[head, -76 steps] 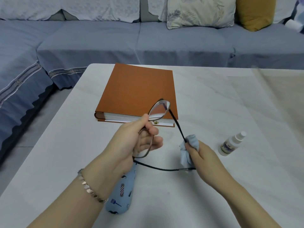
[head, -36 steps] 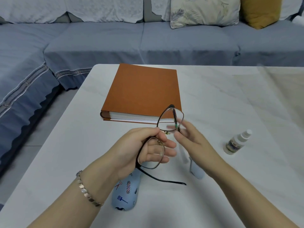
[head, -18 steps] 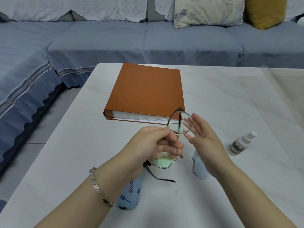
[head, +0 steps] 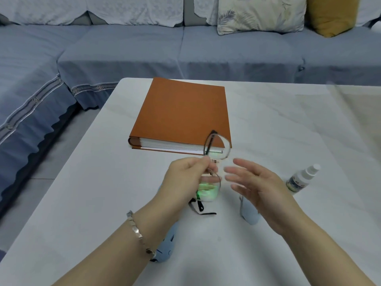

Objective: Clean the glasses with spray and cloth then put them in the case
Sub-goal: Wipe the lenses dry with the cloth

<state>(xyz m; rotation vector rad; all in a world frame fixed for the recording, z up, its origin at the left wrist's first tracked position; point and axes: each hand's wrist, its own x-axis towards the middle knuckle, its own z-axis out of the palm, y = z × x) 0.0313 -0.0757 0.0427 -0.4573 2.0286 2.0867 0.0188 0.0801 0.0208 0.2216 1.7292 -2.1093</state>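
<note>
Glasses [head: 214, 162] sit pinched at the bridge in the left hand [head: 185, 178], held up above the table [head: 288, 131] with one lens raised toward the orange book [head: 183, 114] and the other lens low, catching a green glint near the palm. The frame's long axis runs roughly away from the person, nearly upright, and the dark temple arms look folded in below the hand, their tips hanging toward the table. The left fingers are closed on the frame. The right hand [head: 257, 186] hovers just beside the glasses on their right, its fingers [head: 233, 172] spread and blurred, holding nothing.

The blue cloth [head: 248, 211] lies crumpled on the table directly under the right hand. The spray bottle [head: 302, 179] rests further right, on its side or leaning, well clear of both hands. The pale blue patterned case [head: 167, 248] lies on the table beneath the left forearm, mostly hidden, so I cannot tell whether it is open.

With wiping apparently finished, the packing step seems next. The case lies toward the person from the glasses, under the arm that holds them, so the free right hand would need to cross to reach it.
</note>
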